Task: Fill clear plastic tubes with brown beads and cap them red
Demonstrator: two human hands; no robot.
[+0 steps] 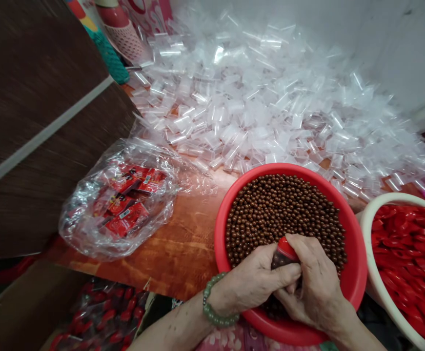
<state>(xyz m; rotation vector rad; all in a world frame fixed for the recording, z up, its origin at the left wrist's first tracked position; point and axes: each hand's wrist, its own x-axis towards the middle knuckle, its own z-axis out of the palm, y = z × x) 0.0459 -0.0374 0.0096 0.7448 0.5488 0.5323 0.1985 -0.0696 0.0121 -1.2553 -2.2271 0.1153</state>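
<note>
Over the front of a red basin [222,214] full of round brown balls [281,207], my two hands are together. A small clear container [278,259] with dark contents and a red cap [285,247] is between them. My left hand [259,278], with a green bead bracelet [209,300] at the wrist, wraps its fingers round the container's body. My right hand [314,280] is closed round the other side, its fingertips against the red cap. The container's lower end is hidden by my fingers.
A heap of clear plastic containers [234,102] spreads behind the basin. Red caps fill a cream tub [375,263] at right. On the left lie a plastic bag [161,151] with red packets [128,219] and a dark brown box [32,97]. Red-capped items [106,317] sit below the table edge.
</note>
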